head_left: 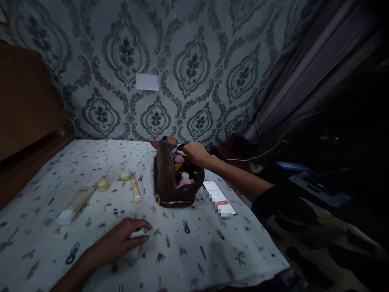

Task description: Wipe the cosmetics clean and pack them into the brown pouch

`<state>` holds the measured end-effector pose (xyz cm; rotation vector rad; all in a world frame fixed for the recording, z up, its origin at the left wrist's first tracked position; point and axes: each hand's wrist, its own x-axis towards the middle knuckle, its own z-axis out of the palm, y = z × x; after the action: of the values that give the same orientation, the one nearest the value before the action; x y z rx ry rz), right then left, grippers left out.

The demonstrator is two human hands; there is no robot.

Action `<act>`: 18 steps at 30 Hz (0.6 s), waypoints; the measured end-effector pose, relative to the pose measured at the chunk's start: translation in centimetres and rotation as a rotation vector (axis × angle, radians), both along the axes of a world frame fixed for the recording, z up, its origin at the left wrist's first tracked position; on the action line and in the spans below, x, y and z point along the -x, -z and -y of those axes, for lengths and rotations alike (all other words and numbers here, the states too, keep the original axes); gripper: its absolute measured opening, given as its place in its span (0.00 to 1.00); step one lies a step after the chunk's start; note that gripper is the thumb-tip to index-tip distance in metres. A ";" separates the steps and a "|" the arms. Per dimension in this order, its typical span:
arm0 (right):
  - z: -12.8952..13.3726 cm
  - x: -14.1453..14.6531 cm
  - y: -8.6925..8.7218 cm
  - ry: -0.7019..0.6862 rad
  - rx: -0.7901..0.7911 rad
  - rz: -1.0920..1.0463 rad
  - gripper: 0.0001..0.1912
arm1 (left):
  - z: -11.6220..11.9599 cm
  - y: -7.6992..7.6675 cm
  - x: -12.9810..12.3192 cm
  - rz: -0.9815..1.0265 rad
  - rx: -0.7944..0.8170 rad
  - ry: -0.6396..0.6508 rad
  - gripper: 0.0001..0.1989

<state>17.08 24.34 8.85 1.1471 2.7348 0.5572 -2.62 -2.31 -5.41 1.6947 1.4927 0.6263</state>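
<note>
A dark brown cosmetic bag [164, 170] stands unzipped on the table, its lid raised on the left. Inside it are several small items, among them a pink bottle with a white cap [184, 181]. My right hand [195, 153] reaches over the bag's back right edge with its fingers curled down. A slender white piece [181, 153] shows at those fingertips, its kind unclear. On the tablecloth in front of the bag lies my left hand [129, 235], fingers and thumb closed around a small white thing [141, 232], mostly hidden.
Left of the bag lie a large cream tube [75, 205], a round gold-coloured item [102, 185], a smaller round one [125, 175] and a slim yellowish tube [135, 188]. A lit phone [219, 198] lies right of the bag. A white cable [267, 152] runs beyond the table's right edge.
</note>
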 end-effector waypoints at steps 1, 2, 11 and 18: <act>0.0 0.0 0.3 0.002 0.008 0.002 0.16 | 0.0 0.0 0.0 -0.010 0.009 -0.002 0.21; 0.0 0.0 0.5 0.004 0.016 0.007 0.16 | 0.0 -0.1 0.0 -0.017 0.014 0.000 0.20; 0.0 0.5 1.1 0.015 0.067 0.037 0.16 | 0.1 -0.1 0.1 -0.017 -0.013 0.023 0.20; 1.4 -0.1 -0.9 -0.021 0.022 -0.088 0.15 | 0.0 0.0 0.2 0.014 -0.071 0.058 0.19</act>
<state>17.18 22.99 9.72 1.1656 2.8226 0.4899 -2.84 -2.28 -5.38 1.7776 1.4211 0.6652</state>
